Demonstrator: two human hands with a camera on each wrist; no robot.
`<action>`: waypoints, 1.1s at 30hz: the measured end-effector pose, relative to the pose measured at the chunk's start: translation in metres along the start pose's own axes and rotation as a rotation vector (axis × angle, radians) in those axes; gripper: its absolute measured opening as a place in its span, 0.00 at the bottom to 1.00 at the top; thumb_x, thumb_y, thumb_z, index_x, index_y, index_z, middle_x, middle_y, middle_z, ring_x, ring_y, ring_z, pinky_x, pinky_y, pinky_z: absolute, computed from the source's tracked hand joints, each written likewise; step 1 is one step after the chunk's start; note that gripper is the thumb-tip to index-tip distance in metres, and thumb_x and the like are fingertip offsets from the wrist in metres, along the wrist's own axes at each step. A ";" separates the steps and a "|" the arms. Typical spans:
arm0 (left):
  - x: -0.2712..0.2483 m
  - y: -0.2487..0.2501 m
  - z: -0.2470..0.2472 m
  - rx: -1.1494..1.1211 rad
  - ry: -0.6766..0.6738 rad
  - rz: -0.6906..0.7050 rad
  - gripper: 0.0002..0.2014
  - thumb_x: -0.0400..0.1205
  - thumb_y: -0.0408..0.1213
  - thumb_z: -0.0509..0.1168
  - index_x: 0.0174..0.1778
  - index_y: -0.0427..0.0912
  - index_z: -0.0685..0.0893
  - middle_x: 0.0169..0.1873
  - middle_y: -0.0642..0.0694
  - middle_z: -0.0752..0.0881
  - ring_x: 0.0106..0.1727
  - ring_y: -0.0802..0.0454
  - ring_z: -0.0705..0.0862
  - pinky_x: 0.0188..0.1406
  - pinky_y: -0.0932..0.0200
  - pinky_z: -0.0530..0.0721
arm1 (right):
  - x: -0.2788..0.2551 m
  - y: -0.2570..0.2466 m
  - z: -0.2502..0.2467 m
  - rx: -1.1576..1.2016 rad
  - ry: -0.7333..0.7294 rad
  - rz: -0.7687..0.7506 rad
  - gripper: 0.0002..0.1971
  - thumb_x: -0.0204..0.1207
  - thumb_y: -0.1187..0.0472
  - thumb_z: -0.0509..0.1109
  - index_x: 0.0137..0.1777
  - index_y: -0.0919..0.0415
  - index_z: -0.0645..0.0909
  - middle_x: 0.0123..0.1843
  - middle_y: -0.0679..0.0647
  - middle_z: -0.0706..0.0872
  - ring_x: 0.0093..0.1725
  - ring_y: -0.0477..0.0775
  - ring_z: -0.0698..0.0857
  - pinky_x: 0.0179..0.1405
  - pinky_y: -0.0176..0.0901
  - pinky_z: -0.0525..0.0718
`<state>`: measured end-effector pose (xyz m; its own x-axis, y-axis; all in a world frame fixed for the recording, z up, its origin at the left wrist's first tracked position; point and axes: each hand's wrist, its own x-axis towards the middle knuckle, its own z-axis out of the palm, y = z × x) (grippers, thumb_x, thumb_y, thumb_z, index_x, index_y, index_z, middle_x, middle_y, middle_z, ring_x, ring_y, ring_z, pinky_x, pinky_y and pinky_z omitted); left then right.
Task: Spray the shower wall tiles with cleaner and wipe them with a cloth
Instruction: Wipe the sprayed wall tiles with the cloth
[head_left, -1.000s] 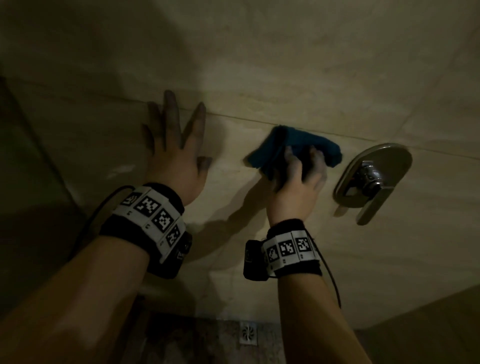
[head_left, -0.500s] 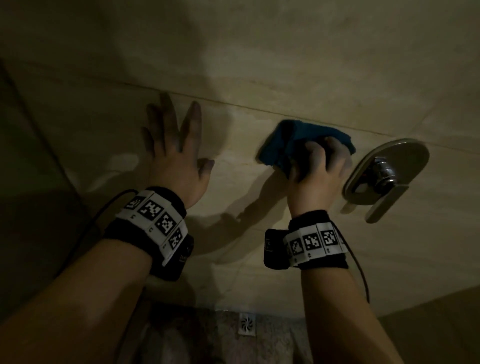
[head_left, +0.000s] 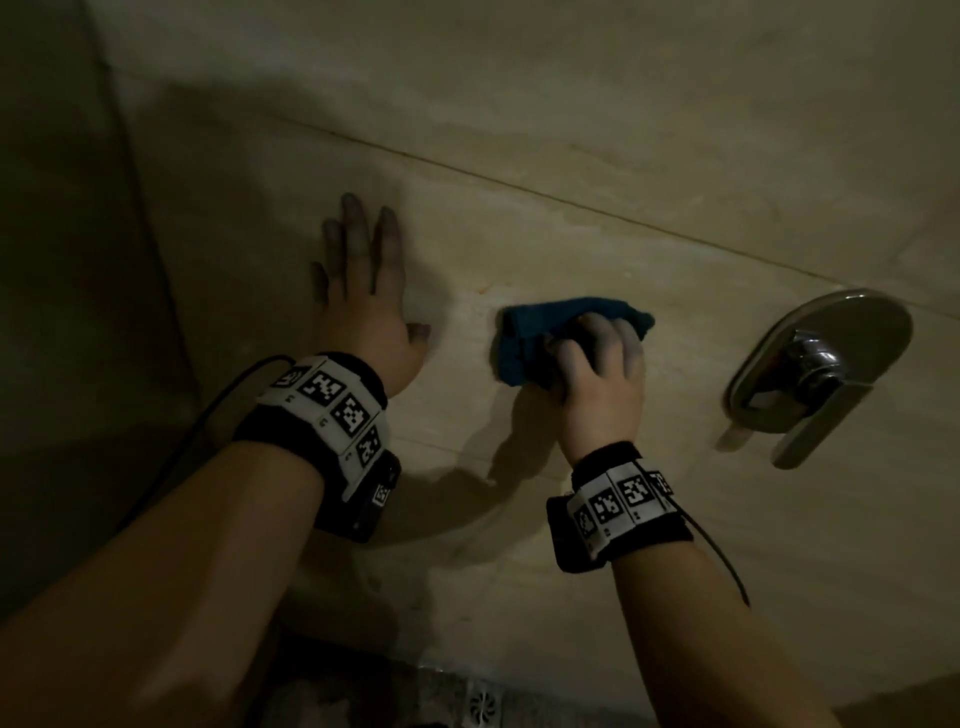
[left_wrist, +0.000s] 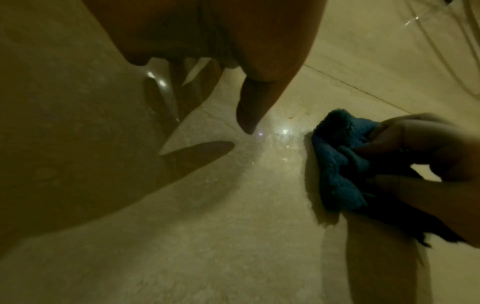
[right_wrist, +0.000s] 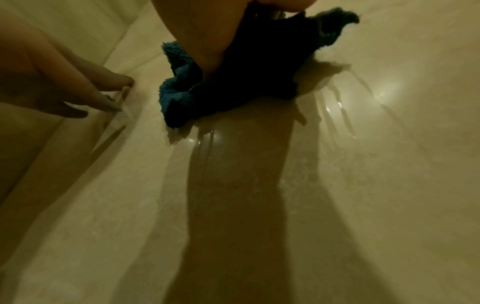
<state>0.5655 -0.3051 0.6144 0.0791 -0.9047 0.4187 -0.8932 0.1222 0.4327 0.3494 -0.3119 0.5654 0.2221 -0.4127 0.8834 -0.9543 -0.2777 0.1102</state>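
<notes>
1. While the right hand (head_left: 597, 374) curls its fingers round a bunched blue fleecy cloth (head_left: 524, 338), it presses that wad flat against the beige glossy shower wall tile (head_left: 597, 249).
2. Just left of the cloth, the left hand (head_left: 363, 306) lies spread, fingers straight, palm on the tile, holding nothing; I judge it a brace for the scrub.
3. Wet streaks glint below the cloth in the right wrist view, so spraying looks done.
4. Well off to the right hand's right sits a chrome oval mixer lever (head_left: 815, 374), untouched.
5. No spray bottle shows.
</notes>
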 end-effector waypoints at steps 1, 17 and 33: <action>0.000 -0.002 0.002 -0.002 0.014 0.009 0.48 0.80 0.42 0.66 0.82 0.44 0.34 0.82 0.39 0.31 0.83 0.38 0.34 0.82 0.41 0.41 | 0.003 -0.001 0.000 0.003 0.010 -0.009 0.09 0.69 0.59 0.59 0.49 0.55 0.69 0.63 0.57 0.67 0.64 0.63 0.66 0.62 0.51 0.68; -0.005 -0.028 0.013 0.049 0.010 -0.138 0.49 0.80 0.40 0.65 0.82 0.39 0.32 0.81 0.39 0.31 0.83 0.38 0.34 0.82 0.43 0.40 | 0.073 -0.058 -0.021 0.104 -0.404 -0.084 0.13 0.73 0.63 0.64 0.54 0.64 0.84 0.70 0.65 0.79 0.73 0.71 0.72 0.71 0.61 0.70; 0.010 -0.051 -0.026 0.274 -0.063 -0.173 0.46 0.81 0.35 0.61 0.81 0.38 0.29 0.80 0.38 0.28 0.83 0.39 0.33 0.82 0.45 0.38 | 0.130 -0.117 -0.018 0.033 -0.441 -0.146 0.18 0.81 0.61 0.59 0.70 0.61 0.73 0.79 0.61 0.65 0.81 0.63 0.56 0.76 0.53 0.55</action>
<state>0.6233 -0.3099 0.6170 0.2202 -0.9269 0.3038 -0.9554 -0.1422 0.2588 0.4868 -0.3176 0.6755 0.4242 -0.6947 0.5809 -0.9015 -0.3850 0.1978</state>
